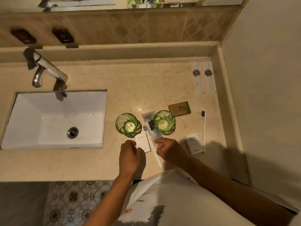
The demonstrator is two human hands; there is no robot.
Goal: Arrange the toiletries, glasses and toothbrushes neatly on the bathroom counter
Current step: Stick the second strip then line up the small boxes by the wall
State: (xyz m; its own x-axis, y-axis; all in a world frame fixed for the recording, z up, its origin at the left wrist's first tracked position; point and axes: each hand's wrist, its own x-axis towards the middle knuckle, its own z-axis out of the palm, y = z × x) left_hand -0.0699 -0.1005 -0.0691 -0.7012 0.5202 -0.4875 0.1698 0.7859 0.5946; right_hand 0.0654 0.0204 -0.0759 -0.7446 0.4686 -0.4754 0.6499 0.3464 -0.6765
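Left hand (130, 156) curled, pinching white box (144, 144), right hand (169, 152) loosely curled, empty

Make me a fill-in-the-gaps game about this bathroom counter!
1. The two glasses on the counter are coloured ____.
2. The left hand touches a small white ____ that lies by the toothbrush.
3. The sink lies to the ____ of the glasses.
4. Another toothbrush lies beside the white box on the ____ side.

Missing words: green; box; left; right
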